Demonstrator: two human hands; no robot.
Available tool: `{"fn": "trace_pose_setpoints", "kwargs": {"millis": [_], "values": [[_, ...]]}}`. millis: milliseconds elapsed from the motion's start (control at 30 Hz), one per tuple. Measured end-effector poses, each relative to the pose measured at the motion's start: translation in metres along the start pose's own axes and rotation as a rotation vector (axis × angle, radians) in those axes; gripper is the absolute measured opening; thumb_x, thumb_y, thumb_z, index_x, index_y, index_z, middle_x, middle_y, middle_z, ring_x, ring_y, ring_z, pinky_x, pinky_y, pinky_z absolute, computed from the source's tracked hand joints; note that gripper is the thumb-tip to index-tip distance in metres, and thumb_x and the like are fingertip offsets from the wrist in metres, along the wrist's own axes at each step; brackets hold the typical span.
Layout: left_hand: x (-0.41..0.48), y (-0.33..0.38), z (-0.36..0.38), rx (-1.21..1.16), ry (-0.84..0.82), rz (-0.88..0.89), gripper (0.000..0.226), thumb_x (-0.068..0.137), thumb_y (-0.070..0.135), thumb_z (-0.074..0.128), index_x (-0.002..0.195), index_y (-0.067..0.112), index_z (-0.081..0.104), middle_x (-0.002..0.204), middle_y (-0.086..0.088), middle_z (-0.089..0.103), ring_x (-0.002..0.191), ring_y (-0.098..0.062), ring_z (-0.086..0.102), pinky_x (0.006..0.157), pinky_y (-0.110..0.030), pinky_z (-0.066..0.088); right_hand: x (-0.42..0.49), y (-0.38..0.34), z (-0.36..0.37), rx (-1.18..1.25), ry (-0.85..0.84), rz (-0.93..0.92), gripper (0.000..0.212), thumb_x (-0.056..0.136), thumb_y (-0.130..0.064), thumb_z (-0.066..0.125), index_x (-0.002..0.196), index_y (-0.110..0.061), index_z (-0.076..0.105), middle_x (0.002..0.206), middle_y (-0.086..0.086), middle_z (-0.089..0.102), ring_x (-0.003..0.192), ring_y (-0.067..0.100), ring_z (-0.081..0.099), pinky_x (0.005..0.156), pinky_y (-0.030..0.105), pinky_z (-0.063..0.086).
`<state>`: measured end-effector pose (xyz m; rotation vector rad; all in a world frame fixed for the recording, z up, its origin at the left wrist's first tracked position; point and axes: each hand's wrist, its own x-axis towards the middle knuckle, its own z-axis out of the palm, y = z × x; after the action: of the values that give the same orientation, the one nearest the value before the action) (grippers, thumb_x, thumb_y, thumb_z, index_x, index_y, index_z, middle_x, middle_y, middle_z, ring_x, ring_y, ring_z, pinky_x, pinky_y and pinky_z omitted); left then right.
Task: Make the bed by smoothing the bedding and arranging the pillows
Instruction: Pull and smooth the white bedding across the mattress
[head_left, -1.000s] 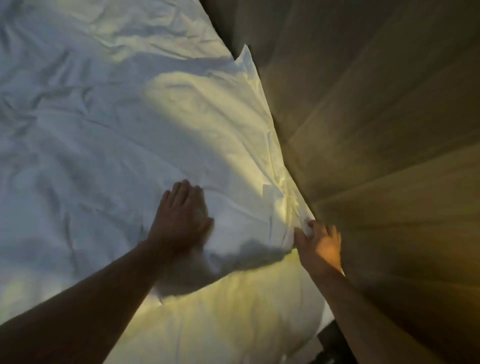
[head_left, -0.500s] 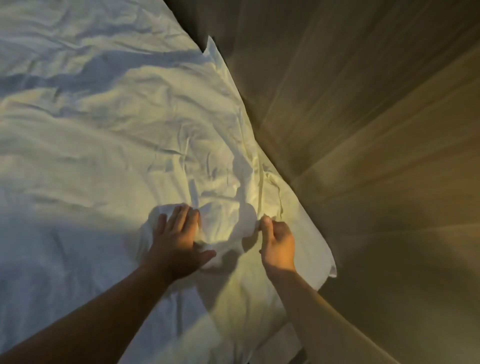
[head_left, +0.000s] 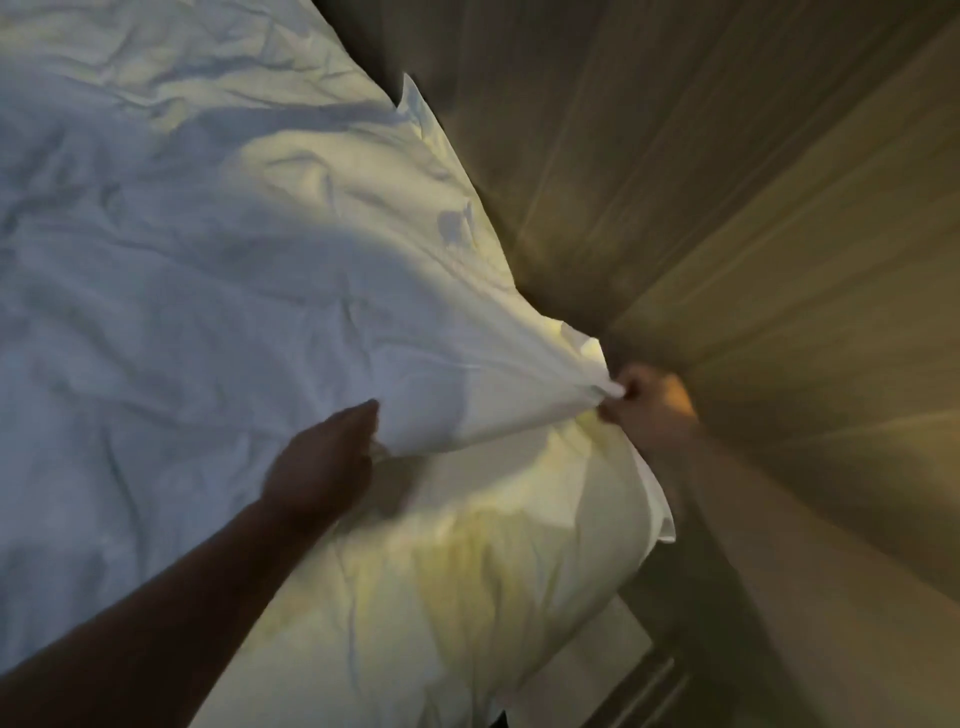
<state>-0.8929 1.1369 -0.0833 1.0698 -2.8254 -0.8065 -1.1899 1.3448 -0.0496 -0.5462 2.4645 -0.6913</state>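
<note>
A white sheet (head_left: 218, 291) covers the left and centre of the frame, wrinkled and partly in blue shadow, with a warm patch of light across its middle. Its right edge runs diagonally from the top centre down to the right-centre, along a wooden wall (head_left: 727, 208) that fills the right side.

The right hand (head_left: 647, 397) sits at right-centre, blurred, just beside the wall. It is closed on a corner of the sheet, and the cloth pulls into a taut point at the fist; the single fingers cannot be told apart.

The left hand (head_left: 324, 462) is at centre, dark in shadow, its forearm coming in from the lower left. Its fingers lie together and curl at the lower edge of the lifted sheet, touching the cloth; whether they grip the edge or only press it cannot be told.

Between the two hands the sheet edge is raised, and it casts a shadow on a pillow (head_left: 457, 597) below. The pillow lies in the lower centre, lit yellowish, creased, its right corner reaching toward the wall at lower right. The right forearm crosses the lower right of the frame, beside that corner.
</note>
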Motion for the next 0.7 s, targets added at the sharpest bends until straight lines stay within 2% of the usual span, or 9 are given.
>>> {"fn": "trace_pose_setpoints", "kwargs": {"millis": [100, 167, 267, 367, 433, 533, 600, 667, 700], "values": [[-0.008, -0.004, 0.004, 0.022, -0.024, 0.054, 0.055, 0.081, 0.015, 0.064, 0.135, 0.017, 0.055, 0.128, -0.005, 0.063, 0.111, -0.025, 0.064, 0.089, -0.037, 0.051, 0.009, 0.011, 0.007, -0.182, 0.070, -0.029, 0.018, 0.081, -0.009, 0.065, 0.069, -0.012, 0.051, 0.066, 0.004, 0.060, 0.066, 0.020, 0.055, 0.050, 0.026, 0.036], [-0.013, 0.000, 0.014, 0.079, -0.102, 0.163, 0.060, 0.074, 0.015, 0.061, 0.133, 0.014, 0.056, 0.129, -0.011, 0.061, 0.111, -0.030, 0.063, 0.086, -0.042, 0.054, 0.007, 0.007, 0.030, -0.014, 0.063, 0.053, 0.006, 0.087, -0.013, 0.058, 0.089, -0.016, 0.053, 0.088, 0.012, 0.065, 0.079, 0.026, 0.058, 0.064, 0.032, 0.045], [-0.014, 0.007, 0.034, 0.140, -0.237, 0.160, 0.076, 0.071, 0.007, 0.060, 0.144, 0.015, 0.042, 0.146, -0.015, 0.041, 0.132, -0.032, 0.045, 0.097, -0.045, 0.049, 0.008, -0.021, 0.052, 0.581, 0.072, 0.459, 0.047, 0.087, -0.040, 0.061, 0.123, -0.018, 0.041, 0.118, 0.014, 0.058, 0.098, 0.034, 0.061, 0.077, 0.046, 0.056], [-0.006, 0.007, 0.048, 0.077, -0.308, 0.090, 0.077, 0.082, -0.004, 0.047, 0.152, 0.019, 0.023, 0.159, -0.008, 0.018, 0.142, -0.029, 0.028, 0.107, -0.044, 0.040, 0.009, -0.045, 0.071, 0.807, -0.034, 0.672, 0.073, 0.067, -0.053, 0.078, 0.124, -0.024, 0.045, 0.111, 0.001, 0.058, 0.091, 0.026, 0.064, 0.071, 0.045, 0.059], [-0.004, 0.007, 0.049, -0.023, -0.254, 0.151, 0.070, 0.084, -0.012, 0.046, 0.149, 0.010, 0.032, 0.155, -0.015, 0.028, 0.134, -0.036, 0.040, 0.104, -0.046, 0.043, 0.009, -0.047, 0.081, 0.765, -0.071, 0.612, 0.058, 0.069, -0.038, 0.083, 0.117, -0.018, 0.059, 0.097, 0.003, 0.064, 0.071, 0.018, 0.062, 0.056, 0.029, 0.055], [-0.016, 0.010, 0.058, -0.030, -0.170, 0.199, 0.069, 0.080, -0.017, 0.049, 0.144, 0.005, 0.040, 0.150, -0.020, 0.037, 0.131, -0.041, 0.045, 0.108, -0.048, 0.038, 0.021, -0.039, 0.082, 0.720, 0.207, 0.375, 0.030, 0.085, -0.025, 0.068, 0.110, -0.008, 0.064, 0.087, 0.005, 0.066, 0.062, 0.009, 0.059, 0.048, 0.017, 0.048], [-0.024, 0.019, 0.065, 0.002, -0.139, 0.247, 0.075, 0.074, -0.019, 0.052, 0.145, 0.003, 0.039, 0.149, -0.024, 0.036, 0.135, -0.043, 0.038, 0.110, -0.049, 0.025, 0.029, -0.041, 0.072, 0.658, 0.201, 0.406, 0.037, 0.091, -0.029, 0.057, 0.127, -0.023, 0.054, 0.125, 0.007, 0.060, 0.099, 0.006, 0.061, 0.075, 0.015, 0.052], [-0.027, 0.025, 0.066, 0.068, -0.167, 0.326, 0.067, 0.070, -0.012, 0.048, 0.137, -0.003, 0.049, 0.140, -0.031, 0.045, 0.128, -0.043, 0.047, 0.106, -0.051, 0.036, 0.029, -0.039, 0.080, -0.018, 0.121, 0.378, 0.064, 0.096, -0.034, 0.046, 0.152, -0.025, 0.016, 0.157, 0.000, 0.021, 0.141, 0.013, 0.027, 0.108, 0.029, 0.034], [-0.027, 0.026, 0.065, 0.094, -0.186, 0.346, 0.060, 0.070, -0.003, 0.047, 0.129, -0.004, 0.056, 0.132, -0.031, 0.052, 0.121, -0.041, 0.055, 0.098, -0.049, 0.046, 0.031, -0.036, 0.084, -0.026, 0.159, 0.370, 0.068, 0.096, -0.035, 0.046, 0.153, -0.020, 0.010, 0.158, 0.002, 0.017, 0.143, 0.019, 0.023, 0.108, 0.033, 0.031]]}}
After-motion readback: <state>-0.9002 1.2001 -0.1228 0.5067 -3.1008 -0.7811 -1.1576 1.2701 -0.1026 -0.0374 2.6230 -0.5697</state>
